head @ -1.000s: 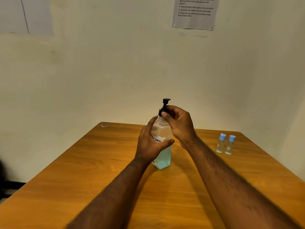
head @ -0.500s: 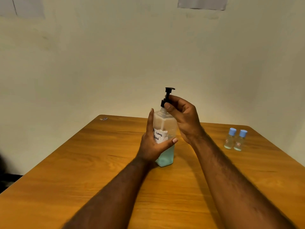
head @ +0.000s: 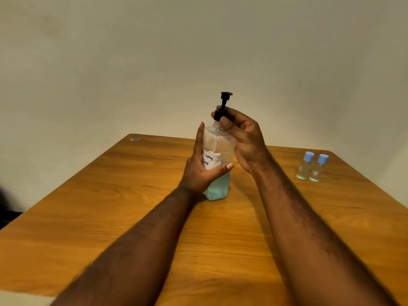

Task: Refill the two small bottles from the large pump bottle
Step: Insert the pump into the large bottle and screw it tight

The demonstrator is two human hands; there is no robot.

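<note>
The large clear pump bottle [head: 220,146] stands on the wooden table [head: 132,195], about a third full of pale blue liquid, with a white handwritten label. My left hand [head: 199,171] grips its body from the left. My right hand [head: 240,133] pinches the black pump collar [head: 218,114] at the neck; the pump head sticks up above my fingers. Two small clear bottles with blue caps, one [head: 304,165] beside the other [head: 318,167], stand upright side by side at the table's right, apart from both hands.
A plain cream wall rises behind the table. A small scrap [head: 135,139] lies at the table's far left corner. The table's right edge runs close behind the small bottles.
The view has tilted down, so the paper sheet on the wall has left the frame. Both hands stay on the pump bottle, and the black collar now sits slightly above the neck.
</note>
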